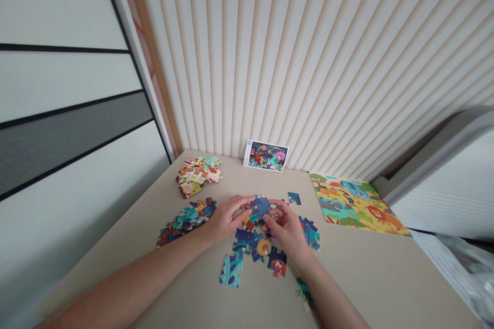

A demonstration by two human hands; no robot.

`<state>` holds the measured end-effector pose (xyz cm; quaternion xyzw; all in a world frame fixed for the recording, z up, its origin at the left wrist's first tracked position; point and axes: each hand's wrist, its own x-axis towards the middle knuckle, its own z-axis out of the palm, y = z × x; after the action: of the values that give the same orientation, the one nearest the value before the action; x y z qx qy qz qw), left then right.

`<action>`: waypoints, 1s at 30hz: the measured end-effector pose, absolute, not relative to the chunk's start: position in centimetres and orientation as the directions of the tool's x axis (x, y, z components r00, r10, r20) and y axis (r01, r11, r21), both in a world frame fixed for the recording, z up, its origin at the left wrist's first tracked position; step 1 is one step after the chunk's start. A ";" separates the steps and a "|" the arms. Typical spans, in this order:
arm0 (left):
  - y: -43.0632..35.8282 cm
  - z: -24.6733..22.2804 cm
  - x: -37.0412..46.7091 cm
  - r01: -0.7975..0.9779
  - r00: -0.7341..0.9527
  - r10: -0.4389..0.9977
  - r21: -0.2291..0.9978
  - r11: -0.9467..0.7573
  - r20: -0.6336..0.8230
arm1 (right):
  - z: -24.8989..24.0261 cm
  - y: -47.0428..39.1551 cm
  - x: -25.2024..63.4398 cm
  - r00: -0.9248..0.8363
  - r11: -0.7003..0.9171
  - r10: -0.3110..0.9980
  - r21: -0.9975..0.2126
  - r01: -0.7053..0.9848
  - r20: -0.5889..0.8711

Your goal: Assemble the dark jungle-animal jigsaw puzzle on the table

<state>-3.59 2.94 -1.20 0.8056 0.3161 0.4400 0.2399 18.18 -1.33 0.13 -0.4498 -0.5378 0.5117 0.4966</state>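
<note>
Between my two hands is a dark blue puzzle piece [259, 207], held above a spread of other pieces. My left hand [230, 218] has thumb and fingers at its left edge. My right hand [284, 223] pinches it from the right, the thumb in front. Below them lies a group of dark blue puzzle pieces [247, 241], partly covered by my hands. A teal patterned puzzle piece [231, 270] sits at the near left of the group, and a piece with a red figure [278, 262] at its near right. More blue puzzle pieces [311, 234] show beyond my right wrist.
A heap of dark puzzle pieces [187, 222] lies left of my hands, with a lighter heap [196, 175] behind it. A picture card [266, 156] leans against the pleated curtain [262, 61]. At right is an assembled animal puzzle [355, 203]. One loose piece [294, 198] lies behind my right hand.
</note>
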 end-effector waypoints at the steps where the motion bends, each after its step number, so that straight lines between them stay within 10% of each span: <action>1: 2.9 -1.2 -3.6 0.303 0.407 0.727 0.669 -0.679 0.553 | 0.2 -1.3 18.2 -0.097 0.078 0.992 -0.997 -0.024 0.080; 23: 2.7 -0.1 -3.8 0.368 0.588 0.682 0.606 -0.705 0.435 | 0.2 -1.0 19.1 -0.111 0.208 0.976 -0.957 0.202 0.189; 30: 5.3 -1.0 -5.4 0.636 0.425 0.773 0.453 -0.625 0.471 | 0.4 -0.7 20.1 -0.183 0.393 0.915 -0.686 0.612 0.361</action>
<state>-5.37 5.30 -1.04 0.8377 0.4205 0.3328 0.1034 20.06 -0.73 0.40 -0.5137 -0.7429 0.1988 0.3803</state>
